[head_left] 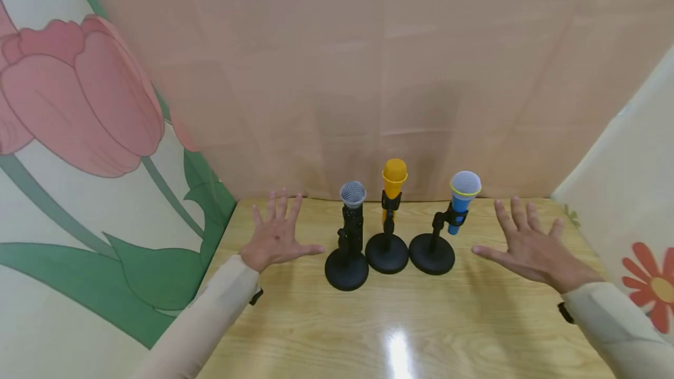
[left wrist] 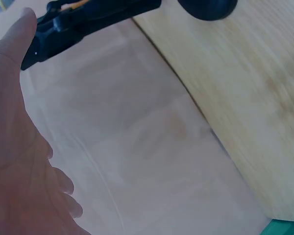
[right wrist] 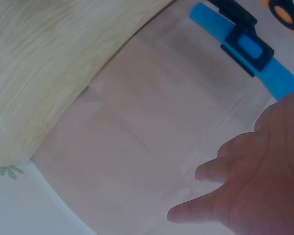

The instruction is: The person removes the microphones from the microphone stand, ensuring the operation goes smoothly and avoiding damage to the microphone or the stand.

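Three toy-like microphones stand in a row on round black desk stands. On the left is a black microphone (head_left: 353, 215) with a silver mesh head. The middle one is a yellow-orange microphone (head_left: 394, 176), and the right one is a blue microphone (head_left: 461, 206) with a pale head and yellow ring, tilted in its clip. My left hand (head_left: 276, 237) is spread with straight fingers, its thumb pointing at the black microphone. Spread likewise, my right hand (head_left: 532, 245) is to the right of the blue microphone. Both hands hold nothing.
The stands rest on a light wooden table (head_left: 295, 326). Behind its back edge hangs a plain pinkish-beige cloth (head_left: 295, 86). A wall panel with a painted tulip (head_left: 84, 92) rises at the left, and one with a red flower (head_left: 658, 285) at the right.
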`<state>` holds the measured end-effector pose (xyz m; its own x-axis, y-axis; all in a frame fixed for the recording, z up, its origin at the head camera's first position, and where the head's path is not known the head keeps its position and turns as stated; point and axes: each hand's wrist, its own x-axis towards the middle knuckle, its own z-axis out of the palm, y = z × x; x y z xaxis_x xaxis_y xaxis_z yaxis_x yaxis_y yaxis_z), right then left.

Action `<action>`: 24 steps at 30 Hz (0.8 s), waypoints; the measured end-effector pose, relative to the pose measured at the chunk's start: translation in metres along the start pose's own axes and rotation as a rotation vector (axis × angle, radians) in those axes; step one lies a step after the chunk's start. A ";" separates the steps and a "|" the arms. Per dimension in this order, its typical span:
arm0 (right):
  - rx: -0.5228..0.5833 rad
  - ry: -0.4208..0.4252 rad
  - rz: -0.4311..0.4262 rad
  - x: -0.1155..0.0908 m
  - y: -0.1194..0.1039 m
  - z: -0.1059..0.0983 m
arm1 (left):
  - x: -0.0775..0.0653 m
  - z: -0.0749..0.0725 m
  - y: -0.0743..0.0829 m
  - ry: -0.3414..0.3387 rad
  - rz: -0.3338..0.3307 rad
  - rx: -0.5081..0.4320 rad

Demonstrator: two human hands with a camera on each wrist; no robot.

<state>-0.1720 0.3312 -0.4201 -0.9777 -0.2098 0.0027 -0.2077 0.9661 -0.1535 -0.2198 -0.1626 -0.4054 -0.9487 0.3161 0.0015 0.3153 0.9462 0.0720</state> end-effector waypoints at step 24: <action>0.031 0.036 -0.051 0.003 -0.021 -0.004 | 0.009 0.007 0.015 -0.033 0.021 0.009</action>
<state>-0.1707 0.3111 -0.4134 -0.9666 -0.2522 0.0462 -0.2564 0.9491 -0.1831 -0.2230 -0.1451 -0.4113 -0.9406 0.3383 -0.0295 0.3359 0.9397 0.0635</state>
